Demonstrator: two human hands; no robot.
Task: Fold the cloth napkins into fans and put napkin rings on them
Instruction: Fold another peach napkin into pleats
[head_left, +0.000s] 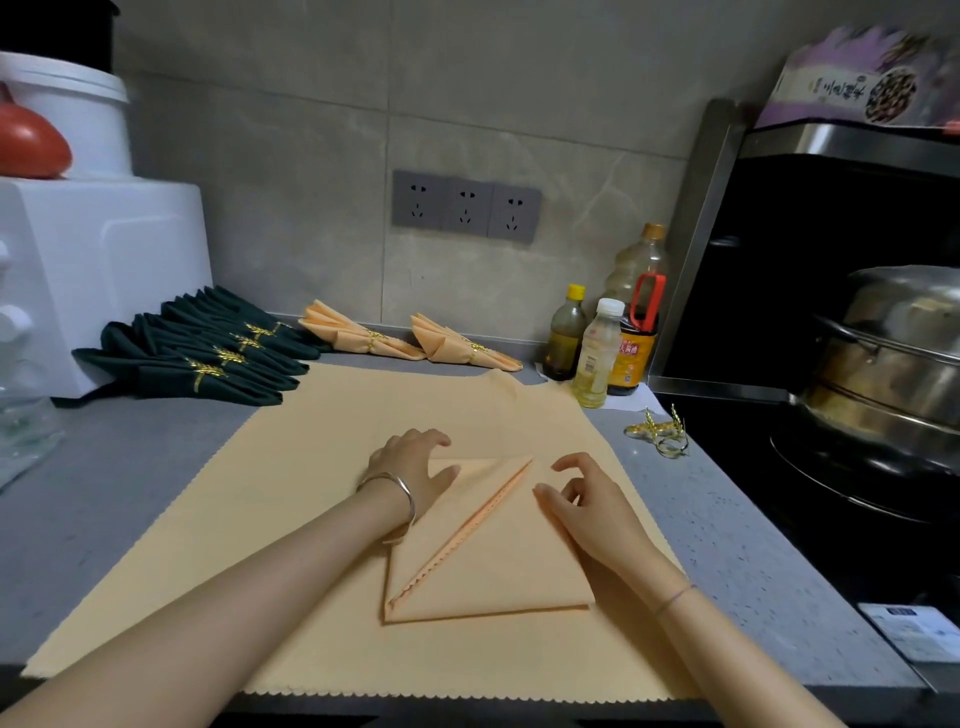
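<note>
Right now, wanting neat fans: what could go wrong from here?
The folded peach cloth napkin lies on a spread peach cloth, under the left hand alone; pleating may drag the lower one. The loose gold napkin rings lie beside the black hob; an elbow could knock them onto it.

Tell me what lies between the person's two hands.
In the head view, the upper part of the folded peach napkin, with its scalloped diagonal edge, lies between the left hand and the right hand, on the spread peach cloth.
</note>
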